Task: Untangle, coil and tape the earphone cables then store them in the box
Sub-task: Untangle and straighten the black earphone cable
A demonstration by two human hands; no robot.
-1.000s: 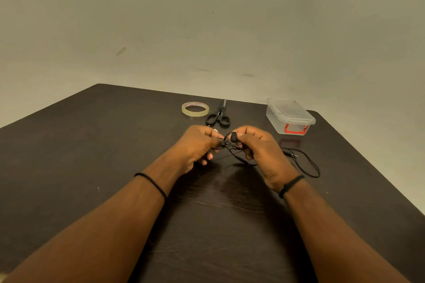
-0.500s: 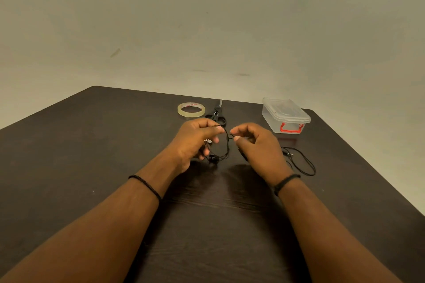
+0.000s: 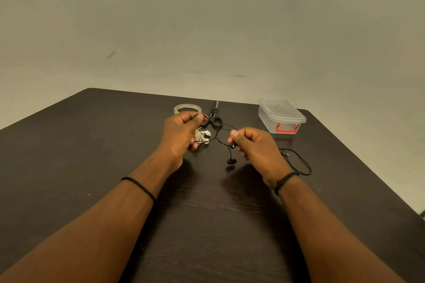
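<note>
Both hands are raised over the dark wooden table [image 3: 69, 156]; the left hand [image 3: 181, 133] pinches the black earphone cable [image 3: 222, 135] between thumb and forefinger, and the right hand [image 3: 255, 147] pinches the same cable farther along, one earbud [image 3: 231, 161] dangling below it; the cable's far end [image 3: 299, 161] lies looped on the table by the right wrist; a white earphone tangle [image 3: 202, 136] rests just beside the left hand; tape roll [image 3: 187, 108], scissors [image 3: 215, 117] and lidded clear box [image 3: 281, 116] sit beyond
</note>
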